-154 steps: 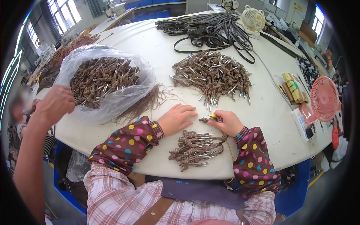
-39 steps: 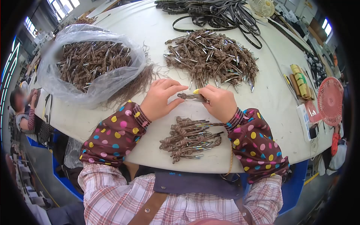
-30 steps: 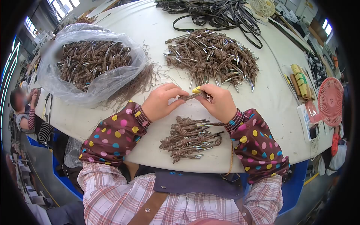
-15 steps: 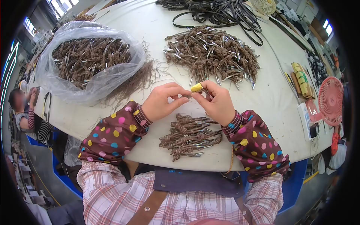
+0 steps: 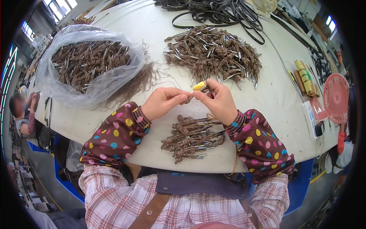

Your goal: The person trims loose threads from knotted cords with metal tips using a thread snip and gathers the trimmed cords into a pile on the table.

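The left hand pinches a short knotted brown cord between closed fingers above the white table, apparently to steady it beside the right hand, whose fingers are curled around a small yellow-and-dark-metal tool.

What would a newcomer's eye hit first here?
First, the large heap of silver-tipped, knotted brown cords, beyond the left hand and right hand. Left of it, a translucent plastic bag holds similar cords. The pink fan stands out at far right.
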A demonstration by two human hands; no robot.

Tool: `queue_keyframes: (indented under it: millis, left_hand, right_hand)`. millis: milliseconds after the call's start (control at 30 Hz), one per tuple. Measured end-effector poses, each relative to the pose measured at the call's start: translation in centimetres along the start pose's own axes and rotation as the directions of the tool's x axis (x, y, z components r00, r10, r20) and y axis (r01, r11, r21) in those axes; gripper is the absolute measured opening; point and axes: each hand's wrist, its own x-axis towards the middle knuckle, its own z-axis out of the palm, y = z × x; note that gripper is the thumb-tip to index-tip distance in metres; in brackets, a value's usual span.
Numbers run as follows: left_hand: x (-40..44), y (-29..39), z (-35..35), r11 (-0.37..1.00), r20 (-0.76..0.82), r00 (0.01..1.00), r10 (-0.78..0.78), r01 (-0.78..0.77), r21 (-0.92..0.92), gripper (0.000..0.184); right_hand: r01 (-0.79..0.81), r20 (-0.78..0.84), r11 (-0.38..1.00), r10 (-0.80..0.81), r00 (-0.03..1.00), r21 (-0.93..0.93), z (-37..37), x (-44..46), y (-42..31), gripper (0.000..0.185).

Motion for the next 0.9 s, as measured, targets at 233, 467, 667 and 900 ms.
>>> queue_keyframes:
  millis: [233,467,667,900]
  left_hand:
    - [0.1,0.6,-0.1,0.725,0.044,0.900,0.434,-0.377,0.577,0.017]
    - [-0.1,0.4,0.1,0.745,-0.040,0.918,0.394,-0.293,0.599,0.004]
    - [0.4,-1.1,-1.1,0.994,-0.165,0.983,0.081,-0.068,0.084,0.017]
    - [-0.2,0.9,-0.9,0.885,0.066,0.985,0.161,-0.173,0.431,0.021]
  right_hand:
    - [0.008,0.003,0.999,-0.008,1.000,-0.049,0.2,-0.2,-0.3,0.019]
    - [-0.011,0.018,1.000,0.011,1.000,-0.006,0.1,-0.1,0.1,0.019]
    - [-0.008,0.005,0.999,0.008,1.000,0.041,0.1,0.0,0.7,0.020]
    - [-0.007,0.018,1.000,0.007,1.000,-0.015,0.1,-0.1,0.3,0.020]
